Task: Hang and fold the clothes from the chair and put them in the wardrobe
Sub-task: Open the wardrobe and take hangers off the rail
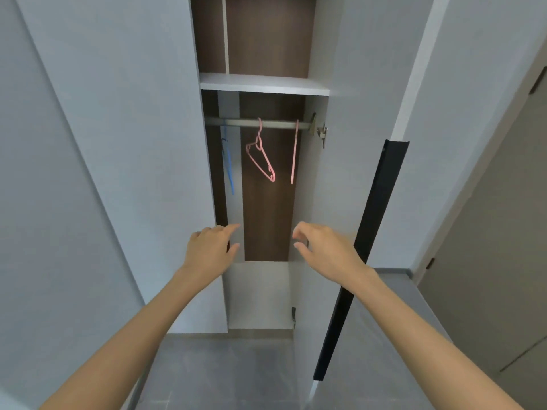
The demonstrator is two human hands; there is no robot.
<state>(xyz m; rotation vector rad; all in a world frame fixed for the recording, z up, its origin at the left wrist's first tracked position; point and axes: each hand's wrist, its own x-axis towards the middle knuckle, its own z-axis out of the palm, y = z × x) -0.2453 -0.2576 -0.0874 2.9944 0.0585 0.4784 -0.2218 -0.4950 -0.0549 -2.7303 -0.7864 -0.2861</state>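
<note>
Empty hands before the open wardrobe (pixel 263 84).
Held up loosely curled, grasping nothing: left hand (pixel 210 250) and right hand (pixel 322 247), below the rail (pixel 278 124), probably to fetch the pink hanger (pixel 260 158); clothes and chair not in view.

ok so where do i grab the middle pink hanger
Probably the neck just under the hook of the middle pink hanger, reached from the open front. It hangs free on the rail, with space either side, so lifting there unhooks it.

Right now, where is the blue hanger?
In the head view, the blue hanger hangs at the left end of the rail, left of the nearest pink hanger.
</note>
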